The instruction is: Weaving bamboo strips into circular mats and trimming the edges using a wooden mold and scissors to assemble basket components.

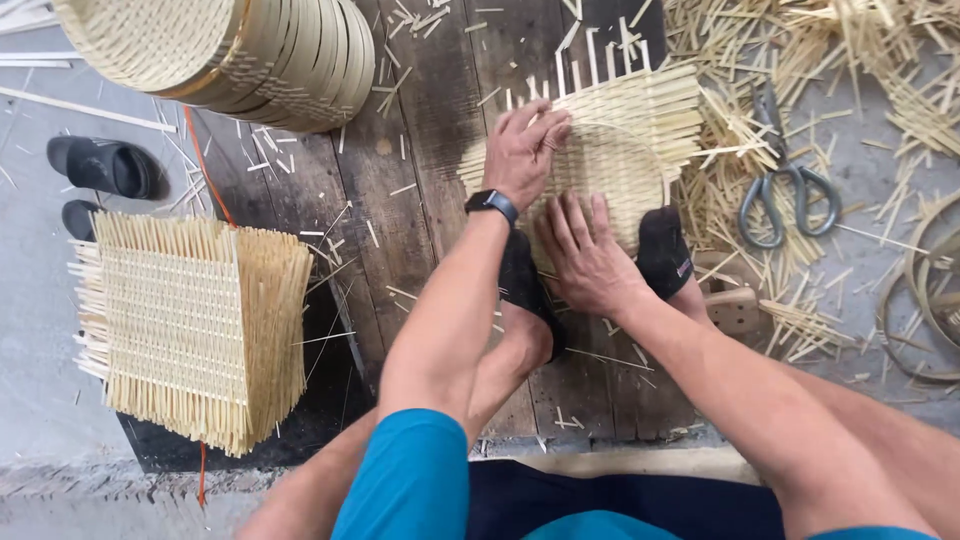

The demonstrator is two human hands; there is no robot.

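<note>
At twelve o'clock on the plank bench (pixel 430 120), my left hand (pixel 522 150) and right hand (pixel 585 262) press flat, fingers spread and grasping nothing, shaping the woven bamboo mat (pixel 620 150) into its hoop; the next move likely needs firm pushing around the rim.

Grey concrete floor (pixel 40 390), dark wooden planks (pixel 440 90), daylight

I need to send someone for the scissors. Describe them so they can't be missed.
Start at the dark plank board under the hands, then go right into the bamboo scraps. The scissors lie there on the floor: grey metal, big looped handles, the only metal among pale strips.
</note>
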